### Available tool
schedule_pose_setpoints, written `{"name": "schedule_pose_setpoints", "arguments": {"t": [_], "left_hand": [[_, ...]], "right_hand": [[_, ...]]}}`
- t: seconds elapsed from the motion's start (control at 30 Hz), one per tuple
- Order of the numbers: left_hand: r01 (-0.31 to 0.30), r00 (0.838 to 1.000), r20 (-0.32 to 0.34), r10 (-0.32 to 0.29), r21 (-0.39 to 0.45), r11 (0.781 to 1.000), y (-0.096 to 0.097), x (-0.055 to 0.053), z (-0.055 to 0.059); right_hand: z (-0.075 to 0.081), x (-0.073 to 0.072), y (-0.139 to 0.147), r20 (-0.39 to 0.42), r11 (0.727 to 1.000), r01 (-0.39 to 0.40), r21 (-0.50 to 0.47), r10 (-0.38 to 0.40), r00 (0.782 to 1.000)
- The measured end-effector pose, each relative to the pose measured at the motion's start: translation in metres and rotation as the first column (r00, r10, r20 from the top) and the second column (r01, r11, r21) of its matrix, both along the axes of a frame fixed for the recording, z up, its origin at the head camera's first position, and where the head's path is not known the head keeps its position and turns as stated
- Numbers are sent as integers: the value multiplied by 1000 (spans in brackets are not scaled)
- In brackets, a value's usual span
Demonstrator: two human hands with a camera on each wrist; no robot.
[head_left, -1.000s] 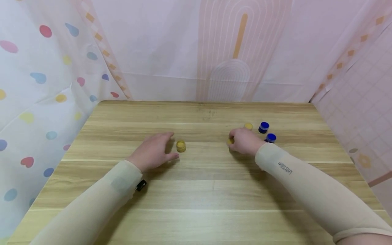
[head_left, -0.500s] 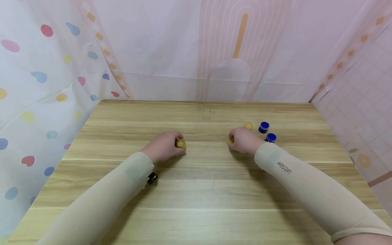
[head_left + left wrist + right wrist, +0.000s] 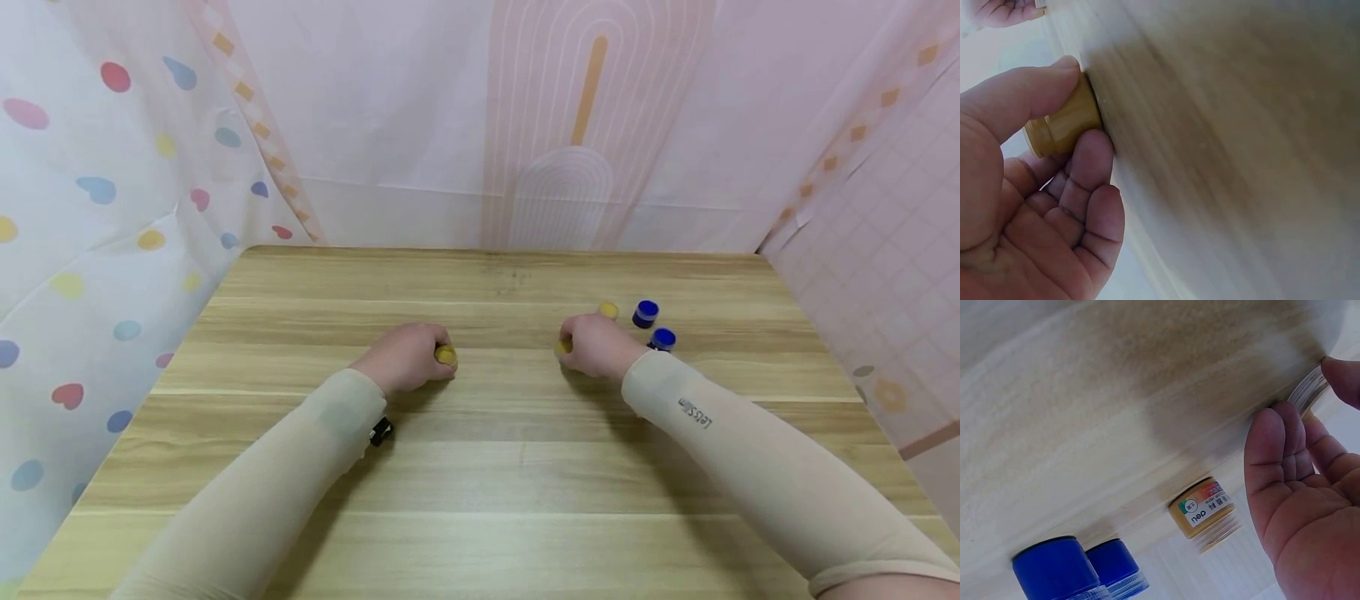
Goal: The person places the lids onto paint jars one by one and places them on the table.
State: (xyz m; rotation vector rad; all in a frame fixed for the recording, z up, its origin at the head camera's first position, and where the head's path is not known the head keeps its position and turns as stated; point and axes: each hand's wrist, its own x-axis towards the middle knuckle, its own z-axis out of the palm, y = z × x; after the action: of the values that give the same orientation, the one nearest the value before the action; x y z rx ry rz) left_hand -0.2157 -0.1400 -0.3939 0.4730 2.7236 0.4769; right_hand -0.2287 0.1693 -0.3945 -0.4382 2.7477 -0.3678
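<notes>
My left hand (image 3: 405, 357) pinches a small ochre paint jar (image 3: 1075, 119) between thumb and fingers. The jar stands upright on the wooden table, and its narrower neck shows in the left wrist view. To the right, my right hand (image 3: 597, 344) holds a clear ridged lid (image 3: 1309, 390) low against the tabletop, partly hidden by the fingers; its top looks yellow in the head view. Just behind that hand stands a second ochre paint jar (image 3: 1200, 509) with a printed label and a clear ridged lid.
Two blue paint jars (image 3: 646, 314) with clear lids stand to the right of my right hand, one partly behind the wrist. The wooden table (image 3: 517, 467) ends at a printed curtain (image 3: 390, 125) at the back, with more fabric along both sides.
My left hand has moved right from beside the ochre jar and closed its thumb and fingers round it. My right hand has stayed in place with the lid.
</notes>
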Motion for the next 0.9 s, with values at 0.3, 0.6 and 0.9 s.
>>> {"name": "schedule_pose_setpoints", "arguments": {"t": [0.3, 0.6, 0.9], "left_hand": [[-1, 1000, -4, 1, -12, 1000, 2, 0, -2], [9, 1000, -25, -9, -6, 1000, 3, 1, -2], [4, 1000, -21, -4, 7, 1000, 3, 2, -4]], "right_hand": [[1, 2, 0, -8, 1000, -6, 3, 6, 1000], [2, 3, -1, 2, 1000, 0, 0, 0, 1000], [2, 5, -1, 4, 1000, 13, -8, -13, 1000]]}}
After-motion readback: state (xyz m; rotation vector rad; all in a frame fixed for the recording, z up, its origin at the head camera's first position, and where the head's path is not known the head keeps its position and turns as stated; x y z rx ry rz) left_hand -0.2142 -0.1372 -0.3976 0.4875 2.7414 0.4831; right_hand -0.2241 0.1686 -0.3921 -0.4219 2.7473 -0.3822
